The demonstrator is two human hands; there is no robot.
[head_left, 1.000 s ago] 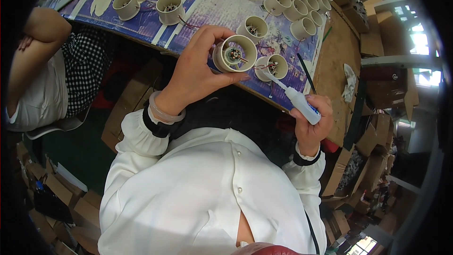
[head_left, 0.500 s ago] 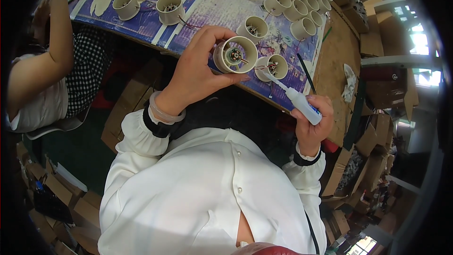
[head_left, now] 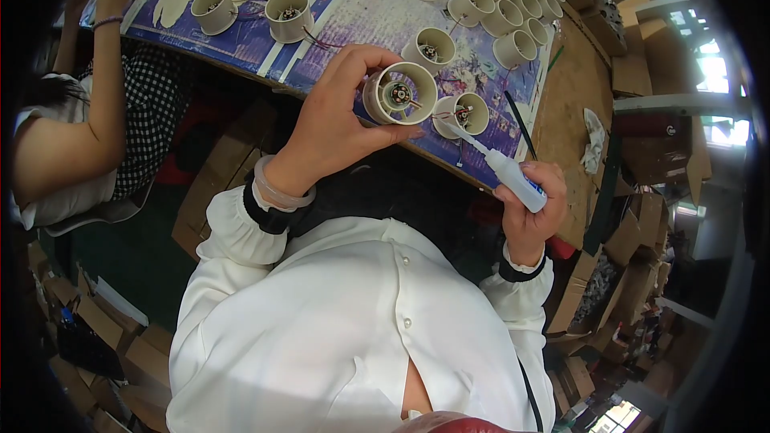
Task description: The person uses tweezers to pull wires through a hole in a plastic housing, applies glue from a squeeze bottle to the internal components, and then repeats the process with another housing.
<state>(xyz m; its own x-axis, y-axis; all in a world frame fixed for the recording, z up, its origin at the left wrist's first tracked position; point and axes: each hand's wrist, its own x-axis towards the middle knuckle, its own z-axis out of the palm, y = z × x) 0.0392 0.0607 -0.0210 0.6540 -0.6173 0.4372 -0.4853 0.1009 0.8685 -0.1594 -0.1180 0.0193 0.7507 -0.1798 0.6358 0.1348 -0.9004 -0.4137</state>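
My left hand (head_left: 341,112) grips a white plastic cup-shaped housing (head_left: 371,101), its open mouth tilted toward me. Inside it shows a small round motor (head_left: 399,95) with copper-coloured parts. In my right hand (head_left: 536,212) is a white squeeze bottle (head_left: 517,180) with a long thin nozzle, which points up and left. The nozzle's tip is by a second housing (head_left: 476,116) on the table's near edge; whether they touch I cannot tell. Just behind the held cup stands another housing (head_left: 429,50) with a motor and wires in it.
Several more housings (head_left: 289,14) stand at the back left, and a cluster (head_left: 513,12) fills the back right. The paint-stained table (head_left: 353,20) ends close to my hands. A dark thin stick (head_left: 521,124) and a crumpled white cloth (head_left: 593,140) lie at right. A co-worker's arm (head_left: 107,80) is at left.
The co-worker's arm at left has shifted, with the hand now lower in view. My own hands, the held housing and the bottle are nearly unmoved.
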